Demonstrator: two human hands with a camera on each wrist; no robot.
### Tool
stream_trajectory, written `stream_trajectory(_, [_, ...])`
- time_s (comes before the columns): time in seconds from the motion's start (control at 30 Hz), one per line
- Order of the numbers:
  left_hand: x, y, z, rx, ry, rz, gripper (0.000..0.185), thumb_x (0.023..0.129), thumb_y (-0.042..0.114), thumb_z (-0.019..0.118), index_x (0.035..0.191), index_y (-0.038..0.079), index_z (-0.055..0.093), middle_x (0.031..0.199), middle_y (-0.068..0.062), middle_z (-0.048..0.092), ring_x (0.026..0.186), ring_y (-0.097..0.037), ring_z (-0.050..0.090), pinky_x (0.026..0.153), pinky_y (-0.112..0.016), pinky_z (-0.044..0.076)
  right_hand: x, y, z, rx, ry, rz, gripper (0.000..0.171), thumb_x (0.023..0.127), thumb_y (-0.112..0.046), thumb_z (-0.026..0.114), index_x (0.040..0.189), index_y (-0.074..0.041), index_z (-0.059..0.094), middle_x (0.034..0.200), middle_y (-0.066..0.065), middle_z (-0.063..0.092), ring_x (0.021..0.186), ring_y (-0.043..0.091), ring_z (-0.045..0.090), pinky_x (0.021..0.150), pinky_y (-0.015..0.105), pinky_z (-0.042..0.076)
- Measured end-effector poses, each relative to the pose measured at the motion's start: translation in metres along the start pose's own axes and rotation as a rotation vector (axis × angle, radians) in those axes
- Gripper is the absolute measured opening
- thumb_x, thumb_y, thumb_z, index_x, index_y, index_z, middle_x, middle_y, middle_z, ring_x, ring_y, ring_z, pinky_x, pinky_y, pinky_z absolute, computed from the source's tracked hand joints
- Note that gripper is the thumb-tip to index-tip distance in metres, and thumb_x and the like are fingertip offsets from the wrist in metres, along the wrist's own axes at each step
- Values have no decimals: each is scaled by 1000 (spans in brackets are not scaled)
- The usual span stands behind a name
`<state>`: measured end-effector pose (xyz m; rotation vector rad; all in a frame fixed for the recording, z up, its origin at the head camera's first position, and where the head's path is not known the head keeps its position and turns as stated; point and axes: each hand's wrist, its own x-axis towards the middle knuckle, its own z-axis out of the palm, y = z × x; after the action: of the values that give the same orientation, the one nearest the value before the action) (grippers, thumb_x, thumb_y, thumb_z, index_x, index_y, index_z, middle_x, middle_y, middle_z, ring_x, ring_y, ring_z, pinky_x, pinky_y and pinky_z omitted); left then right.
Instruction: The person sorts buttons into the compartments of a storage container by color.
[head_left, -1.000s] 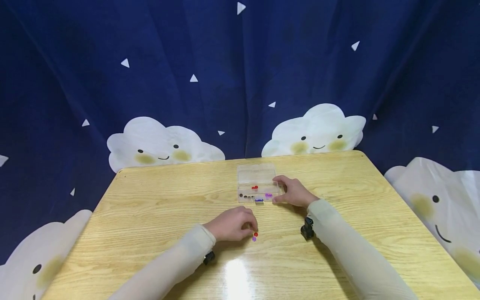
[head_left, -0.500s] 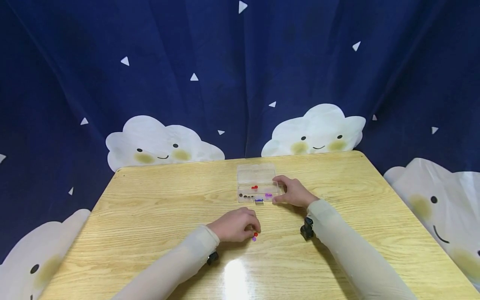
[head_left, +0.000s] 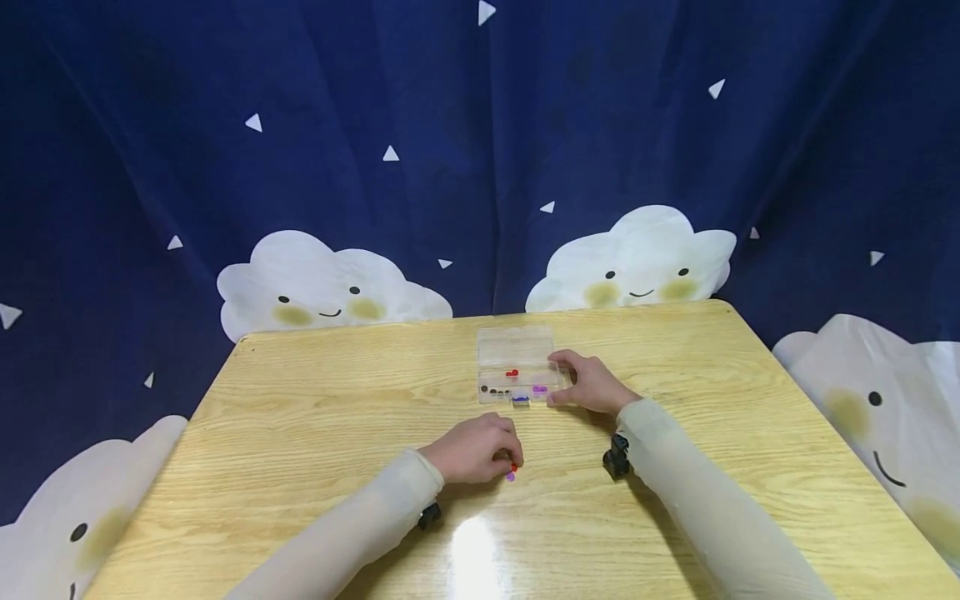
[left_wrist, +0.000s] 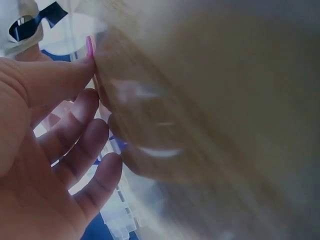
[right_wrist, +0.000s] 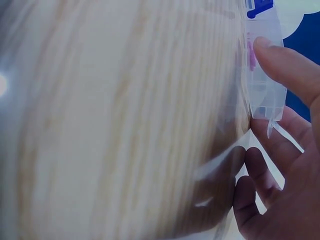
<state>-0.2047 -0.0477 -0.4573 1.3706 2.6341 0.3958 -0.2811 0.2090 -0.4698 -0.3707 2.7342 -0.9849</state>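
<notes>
A clear plastic box [head_left: 489,380] stands with its lid [head_left: 514,343] raised at the back. My right hand [head_left: 594,386] grips its right end, thumb at the front and fingers behind. Inside it are small dark pieces [head_left: 492,391] on the left, red pieces [head_left: 512,373] and purple pieces [head_left: 539,389]. My left hand [head_left: 472,450] is low over the table in front of the box, thumb and index finger pinching at a small red disc [head_left: 513,468], which they partly cover. A purple disc [head_left: 511,477] lies right beside it; in the left wrist view a pink edge [left_wrist: 89,46] shows at the thumb tip.
A blue latch [head_left: 521,400] sits at the box's front edge. The wooden table [head_left: 315,400] stretches around both hands. Behind it hangs a dark blue curtain [head_left: 420,100] with cloud figures. Each wrist carries a small black camera [head_left: 617,457].
The left hand has shifted slightly right, and its fingertips have come onto the red disc, covering more of it. The right hand stays on the box.
</notes>
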Motion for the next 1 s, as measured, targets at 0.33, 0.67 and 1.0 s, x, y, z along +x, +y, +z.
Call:
stream_trajectory(0.33, [2,-1,1,6,15,-23,10,88,19,73,80,24,70,89,13,63,87,-4,52,80,-17,47,-2,-2,-3,-7,10,-22,75,81,-28,82,143,-9,46,145,21,52,131,38,51,112,55,39])
stream_trajectory(0.67, [0,-2,-1,-5,19,-26,10,90,22,72,80,24,72,90,12,64,86,-4,52,81,-17,47,-1,-3,-3,-22,18,-40,76,79,-29,83,143,-7,47,144,23,53,133,41,49,113,55,38])
stream_trajectory(1.0, [0,-1,0,4,20,-25,10,90,21,71,81,24,73,90,12,65,87,-4,54,82,-17,47,-2,-4,-3,-25,11,-21,75,80,-29,83,143,-8,46,146,22,52,135,40,48,114,55,37])
